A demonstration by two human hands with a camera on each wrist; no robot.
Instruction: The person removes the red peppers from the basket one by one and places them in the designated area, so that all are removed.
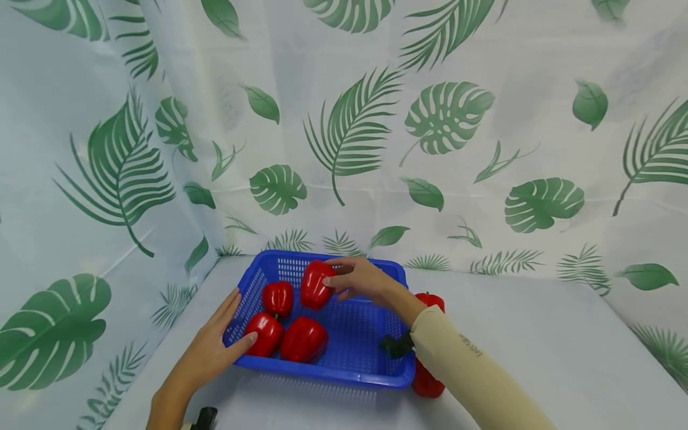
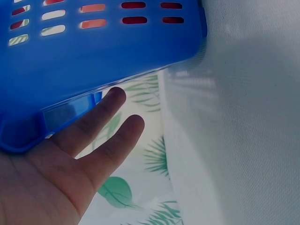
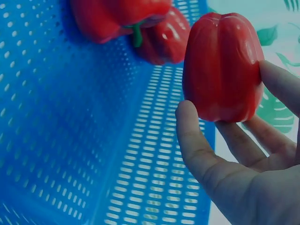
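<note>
My right hand (image 1: 361, 279) pinches a red bell pepper (image 1: 316, 285) between thumb and fingers over the back part of a blue plastic basket (image 1: 349, 375). The right wrist view shows this pepper (image 3: 222, 68) upright, with the fingers at its side and lower end. My left hand (image 1: 211, 349) rests against the basket's front left corner, its thumb over the rim and its fingers straight along the outer wall. Inside, on the left, lie three more red bell peppers: one at the back (image 1: 278, 298), two in front (image 1: 264, 334), (image 1: 304, 339).
Beside the basket's right wall are more red peppers (image 1: 429, 381), partly hidden by my right sleeve (image 1: 473, 370). A white surface (image 1: 543, 340) lies under the basket. Behind and to the left hangs a white leaf-print sheet (image 1: 371, 197).
</note>
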